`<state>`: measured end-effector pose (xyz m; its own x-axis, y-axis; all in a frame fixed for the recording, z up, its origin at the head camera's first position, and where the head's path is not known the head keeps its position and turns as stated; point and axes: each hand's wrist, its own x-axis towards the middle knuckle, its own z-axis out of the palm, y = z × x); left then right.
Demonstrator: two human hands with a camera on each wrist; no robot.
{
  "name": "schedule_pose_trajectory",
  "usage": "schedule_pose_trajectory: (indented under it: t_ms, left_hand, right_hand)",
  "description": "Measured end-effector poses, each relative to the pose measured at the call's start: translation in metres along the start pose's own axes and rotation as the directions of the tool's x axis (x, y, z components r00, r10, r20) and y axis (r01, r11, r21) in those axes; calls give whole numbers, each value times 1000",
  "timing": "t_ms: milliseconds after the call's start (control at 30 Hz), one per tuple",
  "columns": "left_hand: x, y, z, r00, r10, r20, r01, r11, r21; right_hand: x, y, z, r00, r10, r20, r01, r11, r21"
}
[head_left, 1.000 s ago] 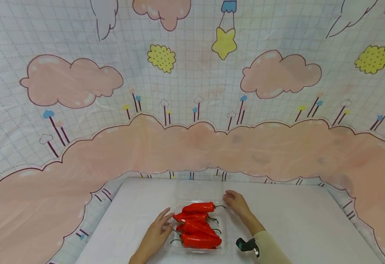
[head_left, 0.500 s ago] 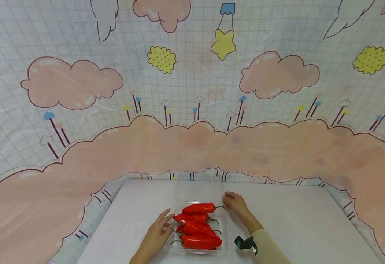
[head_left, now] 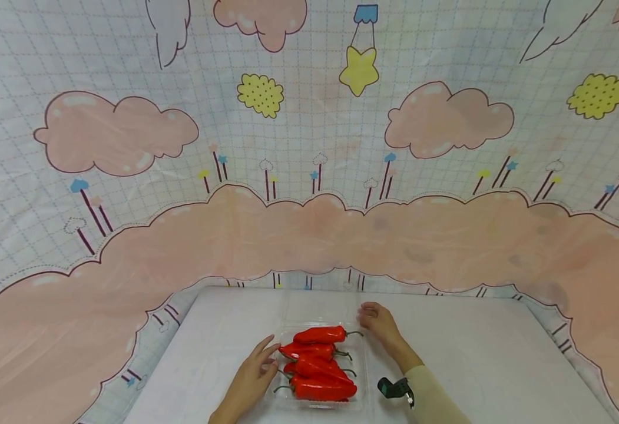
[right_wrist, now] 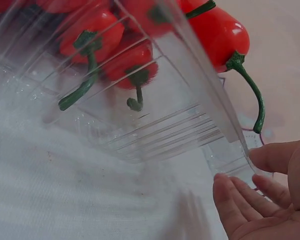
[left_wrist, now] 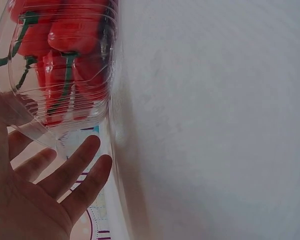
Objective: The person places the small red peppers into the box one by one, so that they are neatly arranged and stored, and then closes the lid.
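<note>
Several glossy red peppers (head_left: 317,368) with green stems lie crosswise in a clear plastic clamshell box (head_left: 363,383). Its see-through lid (head_left: 320,307) is folded back toward the far side. On the box's left side is my left hand (head_left: 251,377), its fingers (left_wrist: 72,172) spread and fairly straight beside the ridged wall. Part of this hand shows through the plastic. My right hand (head_left: 380,325) is at the far right corner, by the lid's edge. Close up in the right wrist view, thumb and fingertips (right_wrist: 225,187) pinch the thin plastic edge.
The box sits on a white table (head_left: 473,353). Behind it hangs a patterned cloth (head_left: 309,235) with clouds and stars. A dark wrist device (head_left: 396,391) shows at my right sleeve (head_left: 436,397).
Over the last half second my right hand has risen very slightly with the lid's edge. The left hand and the peppers stay put.
</note>
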<state>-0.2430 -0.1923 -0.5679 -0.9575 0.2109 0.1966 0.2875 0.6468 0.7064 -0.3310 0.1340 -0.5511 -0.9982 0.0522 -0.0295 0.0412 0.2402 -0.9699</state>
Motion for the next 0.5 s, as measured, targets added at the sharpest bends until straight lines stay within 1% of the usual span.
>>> schedule_pose_trajectory:
  t_ms: [100,333,500]
  left_hand:
    - [0,0,0,1000,-6,4,6,1000,7]
    - [0,1,0,1000,-15,12,15,1000,10]
    - [0,1,0,1000,-9,2,9,1000,21]
  right_hand:
    - [1,-2,0,1000,-17,-9,17,999,29]
    - [0,-6,-2,999,-42,-31,41,999,-13]
    - [0,-9,-2,998,-55,-34,55,998,-7]
